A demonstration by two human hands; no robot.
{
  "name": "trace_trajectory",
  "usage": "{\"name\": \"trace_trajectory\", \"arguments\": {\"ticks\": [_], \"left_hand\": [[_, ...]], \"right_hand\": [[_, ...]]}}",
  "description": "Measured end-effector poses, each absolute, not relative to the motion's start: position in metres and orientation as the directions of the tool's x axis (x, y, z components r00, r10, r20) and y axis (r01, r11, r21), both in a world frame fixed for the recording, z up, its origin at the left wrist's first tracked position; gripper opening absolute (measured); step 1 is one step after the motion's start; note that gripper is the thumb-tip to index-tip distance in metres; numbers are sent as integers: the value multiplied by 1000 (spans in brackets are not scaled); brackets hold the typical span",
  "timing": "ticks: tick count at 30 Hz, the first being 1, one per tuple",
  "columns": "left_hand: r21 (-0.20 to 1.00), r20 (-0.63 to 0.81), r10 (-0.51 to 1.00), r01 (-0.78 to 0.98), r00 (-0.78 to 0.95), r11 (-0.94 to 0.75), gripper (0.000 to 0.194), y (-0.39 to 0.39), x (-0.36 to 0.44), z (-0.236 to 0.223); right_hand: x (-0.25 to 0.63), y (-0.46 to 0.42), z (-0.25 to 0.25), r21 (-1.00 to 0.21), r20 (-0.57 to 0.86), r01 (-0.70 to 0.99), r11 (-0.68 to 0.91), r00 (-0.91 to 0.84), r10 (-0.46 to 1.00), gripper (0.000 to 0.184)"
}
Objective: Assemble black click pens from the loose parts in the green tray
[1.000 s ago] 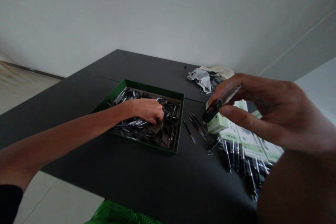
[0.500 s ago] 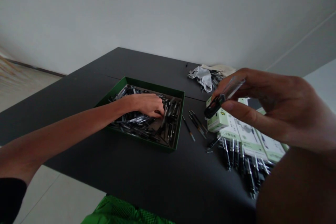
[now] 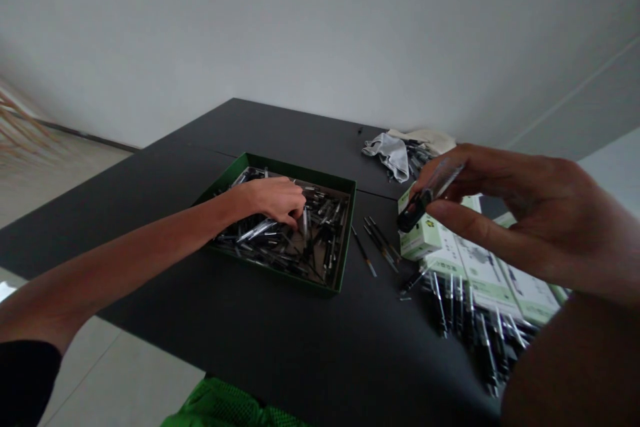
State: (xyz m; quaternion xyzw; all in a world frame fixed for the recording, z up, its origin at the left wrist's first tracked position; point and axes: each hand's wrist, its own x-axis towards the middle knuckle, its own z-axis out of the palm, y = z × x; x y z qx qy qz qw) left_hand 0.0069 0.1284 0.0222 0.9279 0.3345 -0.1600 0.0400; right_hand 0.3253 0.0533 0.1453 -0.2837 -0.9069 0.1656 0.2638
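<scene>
The left arm [image 3: 150, 250] has a black sleeve [image 3: 27, 380]. The sleeve looks plain and dark, and its edge curves a little round the arm near the elbow. Below it the arm is bare, long and thin, and gets skinnier at the wrist. The left hand [image 3: 280, 200] and the right hand [image 3: 530, 213] are both bare. The right arm's lower part is blurry and dark.

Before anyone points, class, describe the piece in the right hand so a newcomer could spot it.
On the dark table, find the pale boxes at the right. Near them, the right hand holds a clear tube with a black end. Unlike the pens below, it is held up between the fingers.
</scene>
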Motion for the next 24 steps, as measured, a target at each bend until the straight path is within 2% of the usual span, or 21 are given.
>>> {"name": "trace_trajectory", "arguments": {"ticks": [5, 8, 16, 24], "left_hand": [[-83, -351, 697, 721, 625, -688, 11, 119, -2, 29], [-67, -364, 708, 742, 605, -668, 18, 115, -12, 32], [-58, -283, 721, 739, 633, -671, 33, 107, -32, 27], [-76, -224, 701, 705, 678, -706, 27, 104, -36, 23]], "right_hand": [[329, 53, 144, -449, 381, 442, 777, -691, 614, 7], [330, 52, 145, -449, 376, 447, 774, -691, 617, 7], [328, 53, 148, -447, 349, 465, 764, -696, 628, 9], [327, 53, 149, -443, 325, 462, 769, -716, 617, 10]]}}
